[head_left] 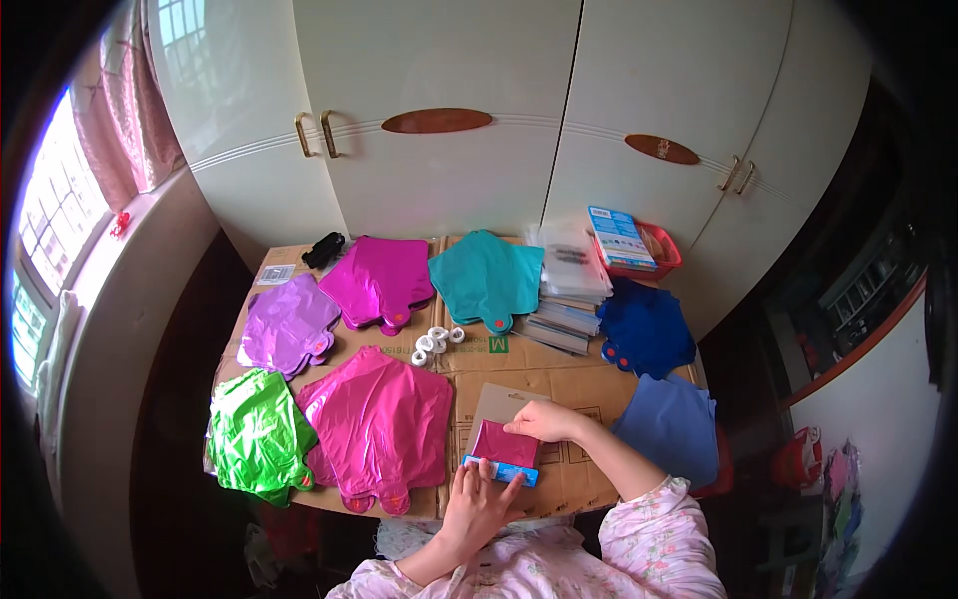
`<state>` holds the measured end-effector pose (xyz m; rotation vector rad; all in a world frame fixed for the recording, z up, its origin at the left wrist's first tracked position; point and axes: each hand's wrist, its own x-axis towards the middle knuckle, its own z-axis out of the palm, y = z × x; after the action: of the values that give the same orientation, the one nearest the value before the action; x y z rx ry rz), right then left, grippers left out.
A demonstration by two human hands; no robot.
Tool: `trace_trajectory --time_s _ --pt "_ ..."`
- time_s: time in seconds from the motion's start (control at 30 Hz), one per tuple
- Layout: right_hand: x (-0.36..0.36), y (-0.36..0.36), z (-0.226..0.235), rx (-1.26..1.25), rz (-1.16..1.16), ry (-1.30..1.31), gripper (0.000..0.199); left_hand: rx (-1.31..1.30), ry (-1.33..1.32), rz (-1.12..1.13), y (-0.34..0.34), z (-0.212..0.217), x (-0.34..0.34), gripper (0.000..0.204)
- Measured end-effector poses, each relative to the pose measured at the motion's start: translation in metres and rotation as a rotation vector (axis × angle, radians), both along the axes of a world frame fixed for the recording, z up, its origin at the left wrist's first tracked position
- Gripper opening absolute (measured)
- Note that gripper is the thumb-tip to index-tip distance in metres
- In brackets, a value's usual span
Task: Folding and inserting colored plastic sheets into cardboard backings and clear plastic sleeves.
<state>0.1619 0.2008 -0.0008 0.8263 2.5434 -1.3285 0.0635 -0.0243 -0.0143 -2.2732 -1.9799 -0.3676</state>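
Note:
A folded piece of magenta foil (507, 442), apparently a flat foil balloon, lies on a grey-brown card (500, 403) with a hang slot, near the front of the table. Along its near edge runs a blue printed strip (515, 474). My left hand (473, 514) comes from below, its fingers stretched out and apart, the tips resting on the strip. My right hand (544, 420) reaches in from the right with its fingers drawn together at the foil's upper edge. Their exact grip is partly hidden. Beside them on the left spreads a pile of pink flat foil balloons (384, 424).
Further foil piles surround the work: green (257, 429), lilac (289, 324), purple (379, 280), teal (487, 275), dark blue (647, 324) and light blue (671, 424). White ribbon rolls (436, 339) sit mid-table. Clear bags (571, 262), cards (555, 325) and a red basket (669, 262) stand back right.

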Motion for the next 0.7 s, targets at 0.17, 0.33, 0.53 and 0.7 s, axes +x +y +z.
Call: trace_trajectory --time_s 0.17,0.33,0.53,0.7 --pt "-0.021 -0.013 0.001 0.539 0.061 0.175 0.035 0.021 0.156 -0.025 0.008 -0.002 -0.006 0.048" --pt "-0.049 -0.020 -0.035 0.830 0.218 0.564 0.036 0.017 0.199 -0.074 0.017 0.001 -0.006 0.042" --pt "-0.050 -0.021 -0.038 0.892 0.203 0.586 0.046 -0.083 0.155 -0.167 0.026 0.024 -0.010 0.037" --pt "-0.050 -0.022 -0.040 0.902 0.212 0.610 0.045 0.077 0.166 -0.229 0.028 0.018 -0.012 0.030"
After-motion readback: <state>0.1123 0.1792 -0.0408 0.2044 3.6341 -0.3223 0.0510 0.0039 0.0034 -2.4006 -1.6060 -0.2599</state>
